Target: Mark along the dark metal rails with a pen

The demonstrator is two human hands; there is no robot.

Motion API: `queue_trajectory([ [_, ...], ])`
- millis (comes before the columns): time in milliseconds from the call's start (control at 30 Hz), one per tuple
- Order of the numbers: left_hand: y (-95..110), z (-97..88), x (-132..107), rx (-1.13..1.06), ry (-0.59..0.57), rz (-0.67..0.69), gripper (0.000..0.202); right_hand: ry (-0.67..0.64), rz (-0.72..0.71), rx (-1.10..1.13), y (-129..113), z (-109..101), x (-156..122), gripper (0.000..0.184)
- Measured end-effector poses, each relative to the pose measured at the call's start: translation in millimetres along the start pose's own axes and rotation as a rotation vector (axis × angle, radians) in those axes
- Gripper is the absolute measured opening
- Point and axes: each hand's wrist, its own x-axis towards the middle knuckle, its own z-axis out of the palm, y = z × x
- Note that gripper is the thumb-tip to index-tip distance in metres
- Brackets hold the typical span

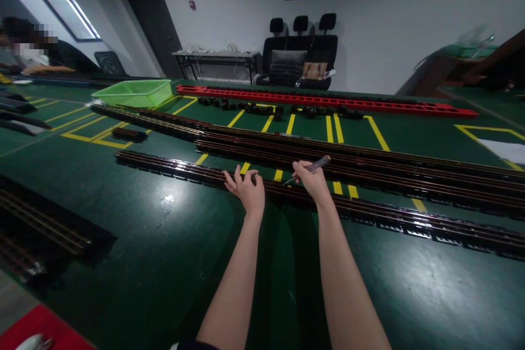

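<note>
A long dark rail strip [184, 168] with thin copper-coloured lines lies across the green table in front of me. My left hand [249, 191] rests at its near edge, the fingers spread and lightly bent, with nothing visible in them. In my right hand [310, 179] is a slim screwdriver [320, 163], gripped like a pen. Its handle points up to the right, and its thin shaft slants down left to the strip, between my two hands. Whether the tip touches the strip is too small to tell.
More long dark strips [369, 161] lie just beyond. Behind them are a row of small black parts [250, 108], a red slotted rail [336, 100] and a green basket [135, 93]. Further dark strips [45, 219] lie at left. A person [61, 57] sits at the far left.
</note>
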Motion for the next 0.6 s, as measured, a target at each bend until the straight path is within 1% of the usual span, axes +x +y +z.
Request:
queue_trajectory([
  [133,2,-1.4,0,0.027,-0.009,-0.012,0.019,-0.029,-0.044,0.007,-6,13,-1,0.041],
  [300,3,-2.0,-1,0.040,-0.014,-0.016,0.017,-0.071,-0.105,-0.005,-7,23,-1,0.043],
  [433,3,-2.5,-1,0.049,-0.026,-0.009,0.018,-0.083,-0.084,0.009,-8,24,0,0.042],
  [600,4,-3.8,0,0.055,-0.031,-0.022,0.018,-0.108,-0.022,0.039,-9,18,0,0.038],
])
